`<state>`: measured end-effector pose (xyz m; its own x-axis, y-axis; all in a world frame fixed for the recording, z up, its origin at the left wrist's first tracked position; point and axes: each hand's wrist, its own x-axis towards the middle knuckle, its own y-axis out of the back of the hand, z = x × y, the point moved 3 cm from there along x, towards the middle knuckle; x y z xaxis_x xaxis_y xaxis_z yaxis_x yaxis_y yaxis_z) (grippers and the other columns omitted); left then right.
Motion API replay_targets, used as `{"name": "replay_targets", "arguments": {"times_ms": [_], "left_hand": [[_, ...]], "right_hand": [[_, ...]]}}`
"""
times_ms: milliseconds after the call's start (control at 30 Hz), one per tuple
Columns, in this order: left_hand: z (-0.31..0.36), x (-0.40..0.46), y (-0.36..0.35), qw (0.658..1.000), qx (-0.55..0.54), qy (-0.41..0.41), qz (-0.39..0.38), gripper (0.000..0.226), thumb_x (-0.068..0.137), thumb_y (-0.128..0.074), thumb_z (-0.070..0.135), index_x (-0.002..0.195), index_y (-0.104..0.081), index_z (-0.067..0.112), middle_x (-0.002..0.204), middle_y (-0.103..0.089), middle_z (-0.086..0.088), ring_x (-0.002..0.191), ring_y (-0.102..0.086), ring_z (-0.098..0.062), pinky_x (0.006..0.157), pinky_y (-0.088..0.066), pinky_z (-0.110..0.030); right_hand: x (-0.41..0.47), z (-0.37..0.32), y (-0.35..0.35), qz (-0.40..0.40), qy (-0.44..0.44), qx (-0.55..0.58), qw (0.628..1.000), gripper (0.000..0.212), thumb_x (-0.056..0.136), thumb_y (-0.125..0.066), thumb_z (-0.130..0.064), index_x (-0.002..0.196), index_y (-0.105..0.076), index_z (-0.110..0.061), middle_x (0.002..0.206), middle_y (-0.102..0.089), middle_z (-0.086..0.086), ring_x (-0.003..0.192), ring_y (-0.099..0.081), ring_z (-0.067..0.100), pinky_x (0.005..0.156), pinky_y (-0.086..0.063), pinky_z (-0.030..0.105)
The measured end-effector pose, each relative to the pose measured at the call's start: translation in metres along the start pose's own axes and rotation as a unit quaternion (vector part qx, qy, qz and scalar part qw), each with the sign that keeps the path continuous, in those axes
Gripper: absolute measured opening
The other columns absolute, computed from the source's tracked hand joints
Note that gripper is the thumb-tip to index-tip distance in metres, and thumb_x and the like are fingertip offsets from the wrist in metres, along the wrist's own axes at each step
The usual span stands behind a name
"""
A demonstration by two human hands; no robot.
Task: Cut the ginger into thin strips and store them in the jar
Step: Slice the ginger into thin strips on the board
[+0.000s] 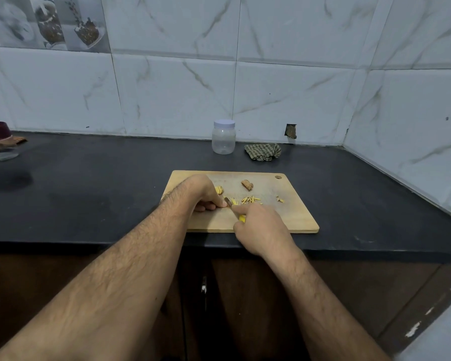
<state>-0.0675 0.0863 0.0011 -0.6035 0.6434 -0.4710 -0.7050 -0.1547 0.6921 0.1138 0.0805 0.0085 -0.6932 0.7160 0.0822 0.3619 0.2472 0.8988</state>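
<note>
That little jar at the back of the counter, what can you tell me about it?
The jar is small, of clear plastic by its look, with a pale lilac-white screw lid closed on top. It stands upright on the dark countertop near the tiled wall, beyond the wooden cutting board and left of a crumpled checked cloth. It looks empty; no ginger strips are inside. Neither hand touches it.

Light: dim, cool, even; source not visible | Shadows: soft, faint beneath the hands on the board (292,217) | Glare: weak sheen on the wall tiles (297,74) and counter (89,191) | Distortion: wide-angle bowing of tile lines at edges | Focus: centre fairly sharp, corners soft, slight grain
</note>
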Motion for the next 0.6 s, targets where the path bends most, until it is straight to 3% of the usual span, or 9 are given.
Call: {"name": "replay_targets", "arguments": {"times_ms": [133, 500, 600], "left_hand": [[-0.001, -0.001, 0.0, 1.0, -0.001, 0.003, 0.003, 0.02, 0.088, -0.072, 0.03, 0.078, -0.06, 0.018, 0.065, -0.055, 0.005, 0.062, -0.048, -0.006, 0.054, -0.041, -0.019], [-0.001, -0.01, 0.0, 0.999, 0.012, -0.016, 0.033, 0.023, 0.086, -0.073, 0.034, 0.075, -0.059, 0.019, 0.062, -0.056, 0.005, 0.057, -0.046, -0.009, 0.054, -0.04, -0.022], [0.0, -0.014, 0.001, 0.999, 0.006, -0.017, 0.028, 0.024, 0.086, -0.074, 0.033, 0.075, -0.059, 0.018, 0.063, -0.056, 0.004, 0.057, -0.046, -0.009, 0.053, -0.04, -0.022]], "right_hand": [[-0.014, 0.007, -0.004, 0.006, -0.001, 0.002, 1.0, 0.052, 0.095, -0.047, -0.018, 0.144, -0.049, -0.032, 0.137, -0.058, 0.001, 0.12, -0.055, 0.022, 0.093, -0.05, 0.033], [-0.027, 0.011, 0.0, 0.021, -0.015, 0.039, 0.999, 0.048, 0.096, -0.049, -0.019, 0.142, -0.052, -0.03, 0.132, -0.062, -0.001, 0.113, -0.058, 0.017, 0.083, -0.049, 0.027], [-0.024, 0.007, 0.003, 0.014, -0.014, 0.018, 1.0, 0.047, 0.095, -0.049, -0.019, 0.141, -0.053, -0.029, 0.132, -0.061, 0.0, 0.114, -0.057, 0.019, 0.089, -0.052, 0.032]]}}
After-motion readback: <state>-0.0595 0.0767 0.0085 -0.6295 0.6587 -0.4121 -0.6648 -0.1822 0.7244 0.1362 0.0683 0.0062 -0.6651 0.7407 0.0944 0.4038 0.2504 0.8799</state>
